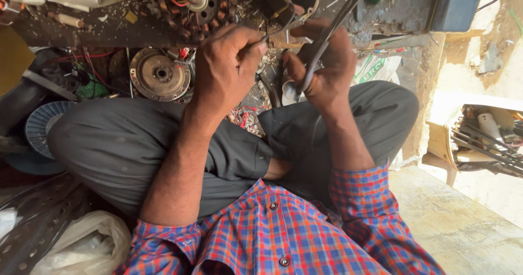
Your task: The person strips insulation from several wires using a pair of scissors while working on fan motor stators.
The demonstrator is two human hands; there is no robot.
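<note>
I sit cross-legged in dark trousers and a red and blue checked shirt. My left hand is closed around a thin wire end, pinched near the fingertips. My right hand grips a bundle of grey and black cables that runs up and away to the top right. Both hands are close together above my knees. Just beyond them lies a motor stator with copper windings on a dirty board.
A round rusty metal disc lies left of my left hand among red wires. A ribbed grey fan part sits at far left, a plastic bag bottom left, a box of tools at right, a black case top right.
</note>
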